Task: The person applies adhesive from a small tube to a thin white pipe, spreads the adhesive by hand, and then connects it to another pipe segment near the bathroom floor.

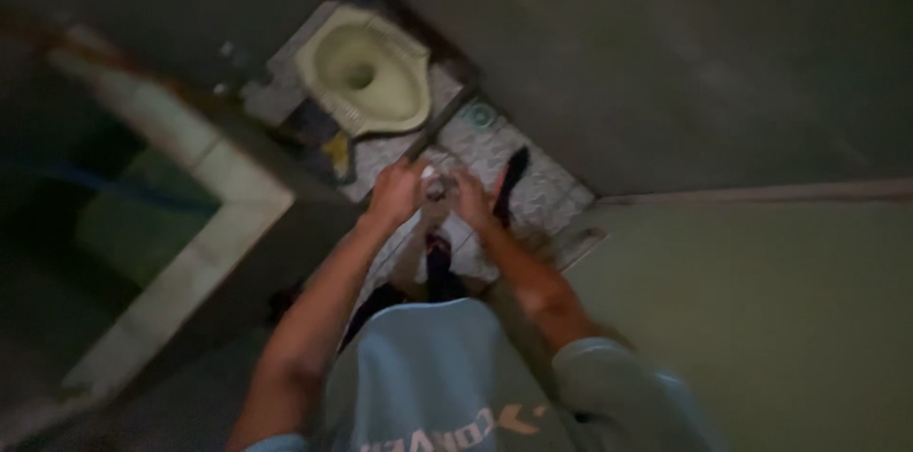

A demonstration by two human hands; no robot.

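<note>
Hands are meeting below one pale-green ceramic squat toilet: the left hand and right hand are curling their fingers around one small blurred whitish object, above speckled floor tiles.

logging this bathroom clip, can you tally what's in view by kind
hands: 2 (left hand, right hand)
small pale object held between the hands, too blurred to name: 1
squat toilet, pale yellow-green: 1
tiled water basin: 1
round floor drain: 1
total: 6
</note>
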